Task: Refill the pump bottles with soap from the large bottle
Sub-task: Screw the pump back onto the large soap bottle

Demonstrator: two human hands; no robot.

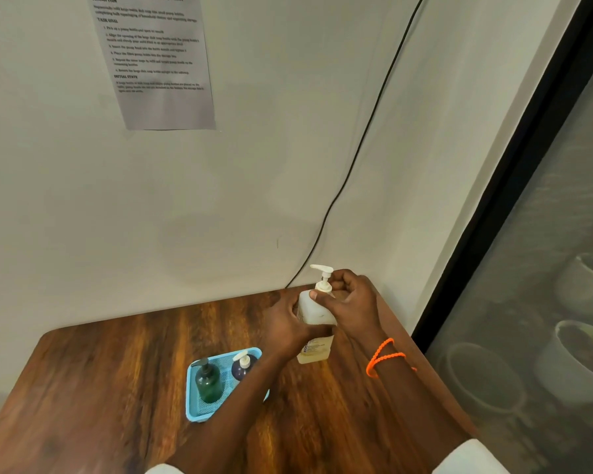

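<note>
Near the back right corner of the wooden bench (117,371), the large bottle (317,314) stands upright with a low band of yellowish soap at its bottom. The left hand (288,325) wraps around its body, and the right hand (351,297) curls around the collar just under the white pump head (322,271). This looks like the step of unscrewing the pump so the soap can be poured. To do it well, the left hand should clamp the body firmly against the bench while the right turns only the collar, then lifts the dip tube straight up and lets it drip.

Two pump bottles wait in the blue tray (194,410): a green bottle (208,383) with a dark pump and a dark blue bottle (242,367) with a white pump.

A label on the large bottle is too blurred to read. On the sheet (158,59) taped to the wall, only "DESCRIPTION" and "INITIAL STATE" come through.
</note>
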